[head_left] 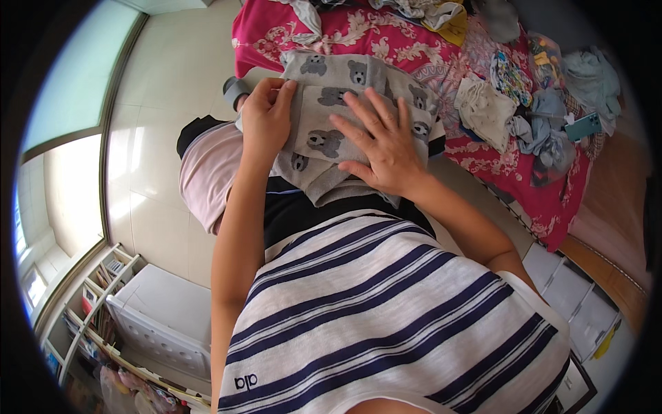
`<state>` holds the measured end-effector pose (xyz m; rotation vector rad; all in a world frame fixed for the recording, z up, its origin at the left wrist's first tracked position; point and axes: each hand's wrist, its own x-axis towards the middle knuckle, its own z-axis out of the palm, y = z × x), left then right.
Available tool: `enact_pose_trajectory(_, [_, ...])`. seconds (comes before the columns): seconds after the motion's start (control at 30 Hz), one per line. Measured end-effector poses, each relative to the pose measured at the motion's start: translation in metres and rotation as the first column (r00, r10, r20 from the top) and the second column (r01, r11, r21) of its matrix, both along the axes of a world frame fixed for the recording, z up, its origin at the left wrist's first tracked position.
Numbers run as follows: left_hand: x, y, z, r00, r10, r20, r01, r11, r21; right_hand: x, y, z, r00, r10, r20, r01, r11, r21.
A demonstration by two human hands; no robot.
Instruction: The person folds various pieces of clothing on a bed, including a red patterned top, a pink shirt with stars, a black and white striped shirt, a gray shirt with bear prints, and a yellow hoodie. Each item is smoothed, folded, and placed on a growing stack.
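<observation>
A grey knitted garment point(310, 119) with a teddy bear pattern lies across my lap, partly folded over itself. Its ribbed edge point(323, 191) faces my body. With thumb and fingers, my left hand point(268, 116) pinches the garment's left fold. My right hand point(385, 145) rests palm down on the knit, fingers spread, and hides part of the pattern. Pale pink cloth point(209, 173) covers my left thigh, with black fabric beneath it.
Ahead, a bed with a pink floral cover point(362, 33) bears heaped clothes. To the right lie cream clothing point(483, 111), a multicoloured patterned cloth point(512, 77) and a green phone point(583, 127). A white plastic box point(160, 310) stands behind left, beside a shelf rack point(93, 305).
</observation>
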<state>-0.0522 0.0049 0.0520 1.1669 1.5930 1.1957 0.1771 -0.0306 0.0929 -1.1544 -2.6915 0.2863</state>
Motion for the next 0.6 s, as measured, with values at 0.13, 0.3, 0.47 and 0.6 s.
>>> enact_pose_trajectory(0.13, [0.005, -0.005, 0.003, 0.998, 0.056, -0.012, -0.056, 0.998, 0.011, 0.015, -0.008, -0.009, 0.967, -0.253, -0.039, 0.254, 0.967, 0.024])
enact_pose_trajectory(0.3, [0.003, -0.01, 0.008, 0.973, 0.078, -0.215, -0.074, 0.997, 0.027, 0.038, -0.009, -0.001, 0.915, -0.403, -0.003, 0.402, 0.913, -0.069])
enact_pose_trajectory(0.47, [-0.025, -0.028, -0.004, 0.949, 0.205, -0.24, -0.216, 0.976, -0.022, 0.004, 0.011, 0.036, 0.971, -0.091, -0.22, 0.094, 0.996, 0.003])
enact_pose_trajectory(0.6, [-0.061, -0.039, -0.031, 0.893, 0.193, -0.406, -0.247, 0.965, -0.084, -0.051, 0.028, 0.019, 0.946, 0.188, -0.266, -0.188, 0.982, 0.025])
